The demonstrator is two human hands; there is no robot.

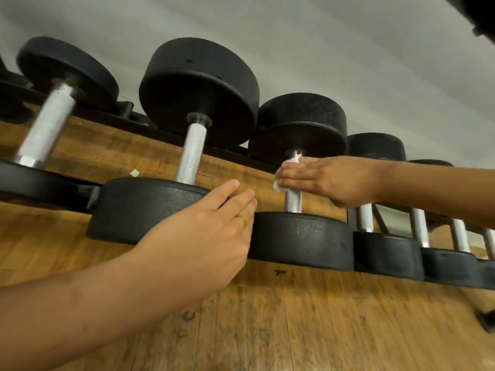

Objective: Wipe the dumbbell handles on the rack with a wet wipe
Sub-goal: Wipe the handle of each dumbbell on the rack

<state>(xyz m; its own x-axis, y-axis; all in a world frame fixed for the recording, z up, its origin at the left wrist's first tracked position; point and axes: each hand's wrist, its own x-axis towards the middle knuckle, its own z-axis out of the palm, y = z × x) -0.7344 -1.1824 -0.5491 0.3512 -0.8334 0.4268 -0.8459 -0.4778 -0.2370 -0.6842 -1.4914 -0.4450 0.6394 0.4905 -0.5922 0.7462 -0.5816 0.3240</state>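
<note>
Dumbbells (198,89) in a row on the rack (160,133), seen from the head view: black heads, knurled steel bars. Right hand (324,180) curled round one handle (292,202), close to its far head, white wipe (278,183) pressed between fingers and steel. Left hand (203,231) flat with straight fingers, holding nothing, resting on the near head of the big dumbbell (139,207) just to the left; gold ring (242,219) on one finger. Smaller dumbbells off to the right. Wooden floor (294,317) beneath.
</note>
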